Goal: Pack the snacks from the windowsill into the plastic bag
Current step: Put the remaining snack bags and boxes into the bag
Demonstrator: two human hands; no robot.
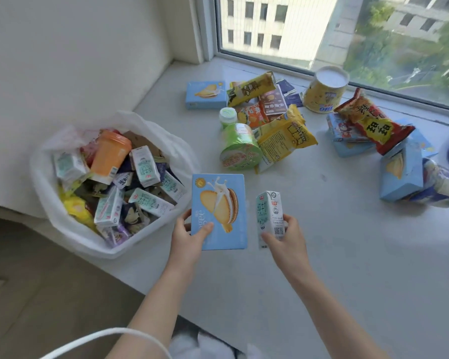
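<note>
Head view: at the bottom edge a white cord (101, 335) is seen curving across the frame, and two bare forearms are stretched forward over the windowsill (322, 255). The left hand (189, 237) is closed on the lower corner of a light-blue biscuit box (219, 211), with the thumb laid on the printed face and the fingers curled round its left edge. The box is held upright over the sill, just beside the bag. The right hand (287, 238) is wrapped round the lower part of a small white milk carton (270, 216), which is held upright just right of the box, without touching it.

To the left, a white plastic bag (62, 226) is set open at the sill's edge. It is already filled with similar milk cartons (144, 165), an orange cup (110, 154) and dark packets.

Farther back, unpacked snacks are scattered on the sill: a green noodle bowl (240, 149) tipped on its side, a yellow packet (283, 141) leaning against it, a second blue box (205, 95) lying flat, a yellow tub (324, 90) by the glass, and a red crisp bag (373, 120) resting on more blue boxes at the right. Buildings and trees are seen through the window (347, 29).
</note>
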